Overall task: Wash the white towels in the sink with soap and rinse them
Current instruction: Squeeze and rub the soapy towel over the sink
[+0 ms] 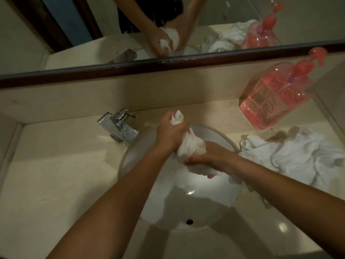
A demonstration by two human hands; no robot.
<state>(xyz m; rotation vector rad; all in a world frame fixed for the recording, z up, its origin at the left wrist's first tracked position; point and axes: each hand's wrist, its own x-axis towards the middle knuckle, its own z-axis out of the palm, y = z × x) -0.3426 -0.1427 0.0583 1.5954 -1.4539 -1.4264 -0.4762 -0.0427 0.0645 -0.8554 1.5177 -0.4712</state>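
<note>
- Head view: a twisted white towel (pixel 190 144) is held above the sink (pixel 186 208), gripped at its upper end by the left hand (pixel 170 132) and at its lower end by the right hand (pixel 207 157).
- More towels (pixel 291 156) are heaped on the counter (pixel 56 174), right of the hands.

towel (pixel 190 146) middle hidden under both hands' fingers (pixel 194 158); towel pile (pixel 291 156) cut off at right edge; soap bottle (pixel 276 96) label blurred.
</note>
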